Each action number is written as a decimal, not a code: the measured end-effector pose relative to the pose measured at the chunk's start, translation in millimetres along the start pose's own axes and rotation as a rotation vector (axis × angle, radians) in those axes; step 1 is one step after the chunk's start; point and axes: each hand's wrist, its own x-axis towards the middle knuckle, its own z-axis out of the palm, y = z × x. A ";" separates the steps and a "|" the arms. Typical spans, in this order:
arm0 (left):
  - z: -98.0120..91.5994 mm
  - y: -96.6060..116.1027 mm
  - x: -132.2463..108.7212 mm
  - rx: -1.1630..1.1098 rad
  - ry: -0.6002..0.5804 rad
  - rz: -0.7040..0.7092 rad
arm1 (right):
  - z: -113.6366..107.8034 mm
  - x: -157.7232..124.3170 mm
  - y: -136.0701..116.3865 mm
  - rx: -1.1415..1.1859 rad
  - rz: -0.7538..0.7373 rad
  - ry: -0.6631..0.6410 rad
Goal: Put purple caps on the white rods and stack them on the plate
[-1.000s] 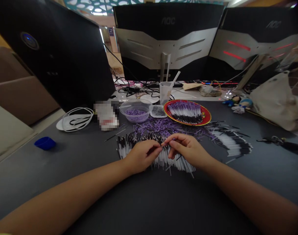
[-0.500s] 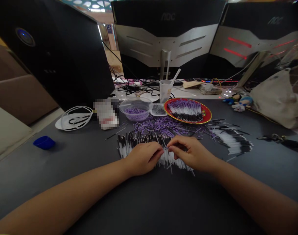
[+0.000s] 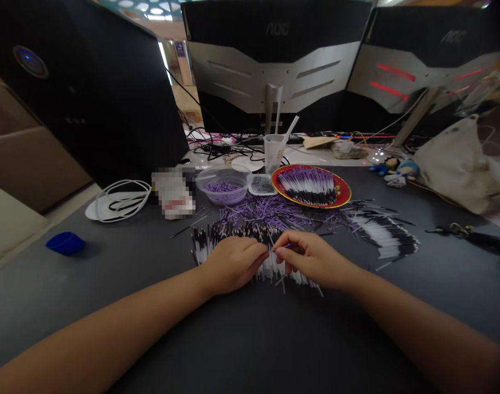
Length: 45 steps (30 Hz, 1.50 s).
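Side by side, my two hands meet over a wide pile of thin black-and-white sticks with pale tips (image 3: 202,243), which look like pen refills. My left hand (image 3: 233,265) is closed, thumb and forefinger pinched together; what lies in them is mostly hidden. Facing it, my right hand (image 3: 315,260) pinches a small, thin purple piece at its fingertips, almost touching the left fingertips. Just beyond the hands lies a heap of loose purple pieces (image 3: 262,210). Behind that, a clear bowl (image 3: 237,200) holds more of them.
A red plate (image 3: 345,191) carries finished-looking sticks with purple ends. Beside it are a small white tray (image 3: 260,191) and a plastic cup (image 3: 273,153). More sticks (image 3: 383,235) lie at right, near keys (image 3: 455,230). A blue cup (image 3: 64,243) lies left. Monitors (image 3: 274,65) stand behind.
The whole view has shifted slightly to the left. The hands keep their pinches, fingertips close together, and the right fingers have curled a little differently around the small piece.
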 end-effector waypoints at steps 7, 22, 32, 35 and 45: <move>4.6 -7.2 2.9 -0.286 0.118 -0.315 | -35.6 16.0 23.1 -0.158 -0.027 0.201; 6.4 -21.8 2.6 -0.159 0.271 -0.286 | -23.1 76.8 27.3 -0.929 -0.028 0.217; 5.7 -31.9 6.5 -0.295 0.254 -0.282 | -11.1 76.5 24.8 -0.960 0.129 0.203; 5.3 -28.6 4.8 -0.420 0.254 -0.400 | -14.9 74.8 25.7 -0.931 0.088 0.219; 13.4 -24.7 1.4 -0.694 0.259 -0.558 | -9.2 41.2 5.1 -0.021 0.116 0.171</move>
